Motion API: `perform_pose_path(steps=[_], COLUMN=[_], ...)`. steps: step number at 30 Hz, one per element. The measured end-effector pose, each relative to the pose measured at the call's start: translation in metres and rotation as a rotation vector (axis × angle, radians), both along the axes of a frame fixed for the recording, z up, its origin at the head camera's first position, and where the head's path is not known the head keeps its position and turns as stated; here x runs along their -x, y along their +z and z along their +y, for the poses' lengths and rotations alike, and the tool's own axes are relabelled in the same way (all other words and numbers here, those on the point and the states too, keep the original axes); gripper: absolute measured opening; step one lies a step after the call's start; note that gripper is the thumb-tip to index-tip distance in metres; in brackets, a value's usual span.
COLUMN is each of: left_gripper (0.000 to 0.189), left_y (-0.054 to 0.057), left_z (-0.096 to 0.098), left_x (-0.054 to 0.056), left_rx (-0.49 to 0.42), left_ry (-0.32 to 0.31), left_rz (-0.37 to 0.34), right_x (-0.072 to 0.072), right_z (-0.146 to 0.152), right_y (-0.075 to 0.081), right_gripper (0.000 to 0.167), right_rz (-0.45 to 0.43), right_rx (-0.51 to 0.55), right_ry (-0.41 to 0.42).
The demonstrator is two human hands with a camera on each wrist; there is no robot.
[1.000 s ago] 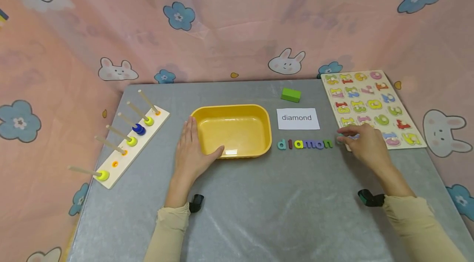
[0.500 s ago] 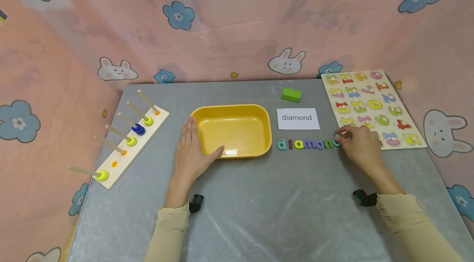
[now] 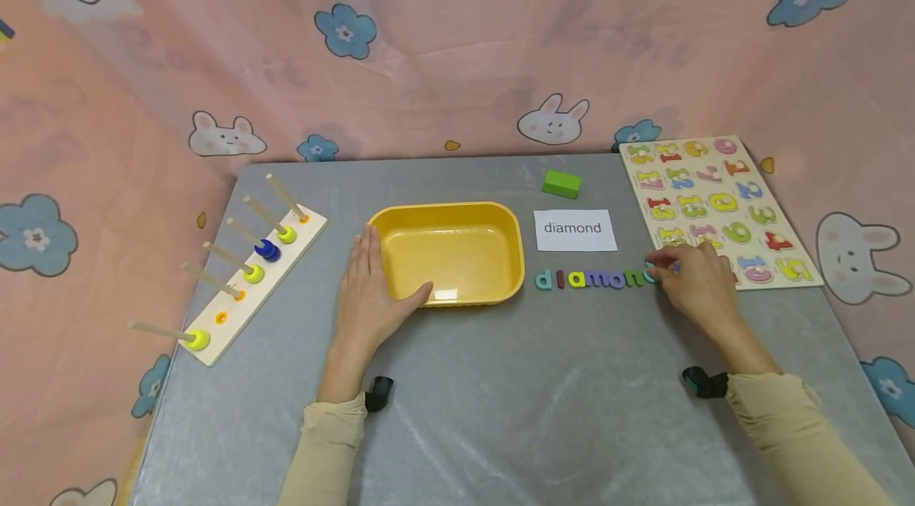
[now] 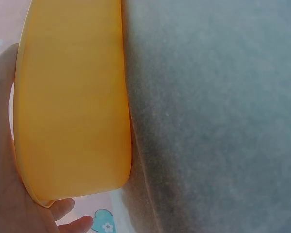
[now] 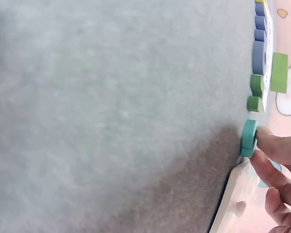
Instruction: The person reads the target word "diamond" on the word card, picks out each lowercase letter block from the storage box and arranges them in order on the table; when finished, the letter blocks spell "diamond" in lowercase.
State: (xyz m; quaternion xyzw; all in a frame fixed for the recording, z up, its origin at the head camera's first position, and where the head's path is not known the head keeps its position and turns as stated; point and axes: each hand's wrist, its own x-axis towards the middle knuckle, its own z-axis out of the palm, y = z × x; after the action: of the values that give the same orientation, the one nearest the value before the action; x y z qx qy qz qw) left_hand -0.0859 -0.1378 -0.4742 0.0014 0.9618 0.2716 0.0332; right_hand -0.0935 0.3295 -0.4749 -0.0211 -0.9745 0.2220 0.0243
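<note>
My left hand (image 3: 370, 289) lies along the left side of a yellow tray (image 3: 516, 252), its fingers straight and its thumb over the front rim. In the left wrist view, the tray's outer wall (image 4: 75, 107) stands beside the hand. With thumb and finger, my right hand (image 3: 695, 283) pinches a teal letter d (image 5: 249, 138) at the right end of a letter row. The other letters, from a teal d (image 3: 544, 280) to a green n (image 3: 634, 278), lie in a line below a white card (image 3: 575, 230) printed "diamond". My right fingers partly cover the pinched letter in the head view.
A number puzzle board (image 3: 743, 208) lies at the right, partly under my right hand. Behind the card sits a green block (image 3: 561, 184). A wooden peg stand (image 3: 232, 335) with yellow, blue and orange rings is on the left of the grey table (image 3: 500, 403).
My right hand has moved left with the teal letter d, bringing it beside the green n, and has been nearly still for the last half second. The left hand and tray have stayed put.
</note>
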Motion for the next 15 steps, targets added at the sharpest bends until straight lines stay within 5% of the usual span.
perform_pose_path(steps=[15], left_gripper=[0.128], left_y=[-0.0015], left_z=[-0.0002], left_x=[0.0003], left_rx=[0.008], left_ry=[-0.003], left_rz=[0.006], right_x=[-0.0043], right_z=[-0.0016], right_y=[0.0006], right_gripper=[0.016], right_rz=[-0.034], right_rx=[-0.033], right_ry=[0.000])
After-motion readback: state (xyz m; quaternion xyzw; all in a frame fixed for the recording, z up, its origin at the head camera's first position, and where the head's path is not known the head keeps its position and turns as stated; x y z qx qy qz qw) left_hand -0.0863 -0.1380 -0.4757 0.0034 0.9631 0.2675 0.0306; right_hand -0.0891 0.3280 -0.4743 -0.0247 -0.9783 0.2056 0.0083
